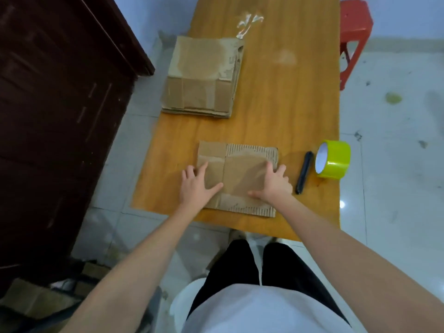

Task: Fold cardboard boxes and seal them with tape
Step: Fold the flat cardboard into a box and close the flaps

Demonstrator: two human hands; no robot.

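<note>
A flattened brown cardboard box (240, 164) lies on the wooden table (288, 104) near its front edge. My left hand (195, 186) rests on the box's left edge, fingers spread and straight, thumb pointing toward the middle. My right hand (274, 181) lies flat on the box's right side, fingers straight. A roll of yellow-green tape (332, 162) stands on its edge to the right of the box. A black cutter (304, 171) lies between the tape and the box.
A stack of flattened cardboard boxes (203, 78) sits at the table's far left. Crumpled clear tape (247, 22) lies beyond it. A dark wooden cabinet (60, 116) stands to the left, a red plastic stool (355, 27) at the far right.
</note>
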